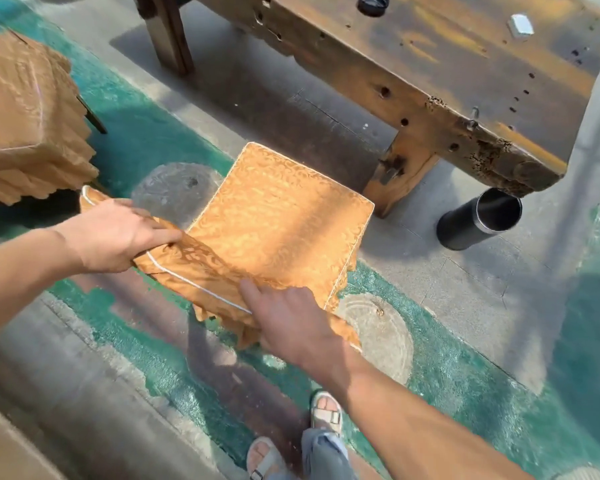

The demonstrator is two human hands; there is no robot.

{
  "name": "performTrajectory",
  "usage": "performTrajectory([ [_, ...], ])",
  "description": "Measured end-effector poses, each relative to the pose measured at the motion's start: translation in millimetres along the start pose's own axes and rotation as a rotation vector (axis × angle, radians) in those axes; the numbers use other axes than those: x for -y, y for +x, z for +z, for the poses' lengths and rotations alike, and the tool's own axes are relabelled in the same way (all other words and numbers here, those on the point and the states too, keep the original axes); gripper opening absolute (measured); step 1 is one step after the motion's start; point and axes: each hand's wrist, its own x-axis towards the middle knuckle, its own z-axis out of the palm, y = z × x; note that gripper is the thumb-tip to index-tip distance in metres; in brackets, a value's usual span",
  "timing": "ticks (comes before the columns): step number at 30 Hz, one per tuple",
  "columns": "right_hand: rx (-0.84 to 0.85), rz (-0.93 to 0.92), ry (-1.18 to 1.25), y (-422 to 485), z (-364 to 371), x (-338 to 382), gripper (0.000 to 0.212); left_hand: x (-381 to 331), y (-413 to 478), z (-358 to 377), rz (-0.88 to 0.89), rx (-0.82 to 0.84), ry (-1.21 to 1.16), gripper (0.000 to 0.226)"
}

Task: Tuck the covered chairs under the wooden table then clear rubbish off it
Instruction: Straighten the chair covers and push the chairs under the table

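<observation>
Gold-covered chair gripped by its back, not yet under the table.

The covered chair [278,216] stands at centre frame, its seat front near the wooden table [430,64] at upper right but clear of it. The left hand [115,233] has its fingers [160,235] closed on the fabric at the backrest's top; the right hand [291,323] lies on the same edge, forefinger out, the rest wrapped over the cloth. A second covered chair [25,123] waits at the left edge, well apart from the table. I'd judge the task barely begun: both chairs are out, and a black cap [373,3] and a small white packet [520,26] remain on the tabletop. A black cylinder [478,220] lies on the concrete floor, patched with worn green paint, in sunlight.
</observation>
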Motion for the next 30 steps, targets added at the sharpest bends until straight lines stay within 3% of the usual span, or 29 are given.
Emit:
performTrajectory([
  [7,0.074,-0.032,-0.123,62,-46,-64,0.051,33,46,-26,-0.135,-0.100,-0.055,0.052],
  [13,-0.009,0.015,-0.241,121,-60,-107,0.052,73,101,-31,-0.285,-0.135,-0.119,0.036],
  [25,-0.024,0.136,-0.274,168,-82,-137,0.066,126,148,-56,-0.260,-0.113,-0.180,0.045],
  [30,-0.066,0.264,-0.224,197,-89,-156,0.063,168,187,-68,-0.200,-0.142,-0.203,0.037],
])
